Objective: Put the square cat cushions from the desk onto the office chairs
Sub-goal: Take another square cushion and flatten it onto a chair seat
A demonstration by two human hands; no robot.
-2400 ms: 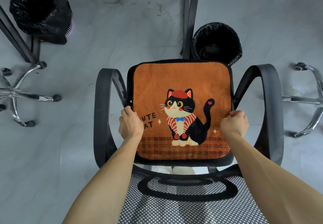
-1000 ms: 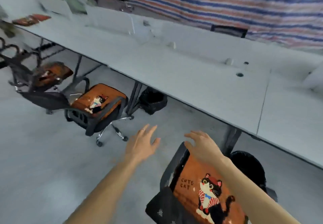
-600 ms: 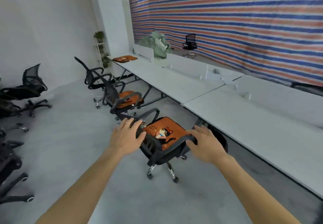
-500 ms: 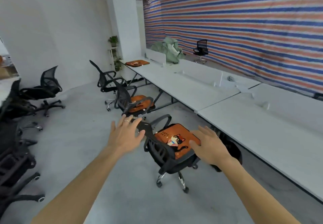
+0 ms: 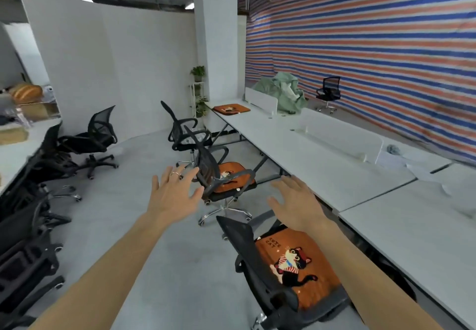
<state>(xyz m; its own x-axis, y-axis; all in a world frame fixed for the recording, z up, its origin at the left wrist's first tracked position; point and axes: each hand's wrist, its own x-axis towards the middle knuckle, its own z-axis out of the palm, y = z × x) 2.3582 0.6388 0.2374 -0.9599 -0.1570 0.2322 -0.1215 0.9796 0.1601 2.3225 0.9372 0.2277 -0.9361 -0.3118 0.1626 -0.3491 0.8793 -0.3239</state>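
Note:
An orange square cat cushion lies on the seat of the nearest black office chair at the bottom. A second chair further along carries another orange cushion. A third black chair stands beyond it with no cushion showing on it. One more orange cushion lies on the far end of the long white desk. My left hand and my right hand are both raised in the air with fingers spread, holding nothing.
Several black office chairs crowd the left side by another white desk. A white pillar with a plant rack stands at the back. A green bundle and low white dividers sit on the long desk.
My hands let go of the cushion on the near chair and lifted free. The view rose and swung from the chair seat to the row of chairs and the far desk end.

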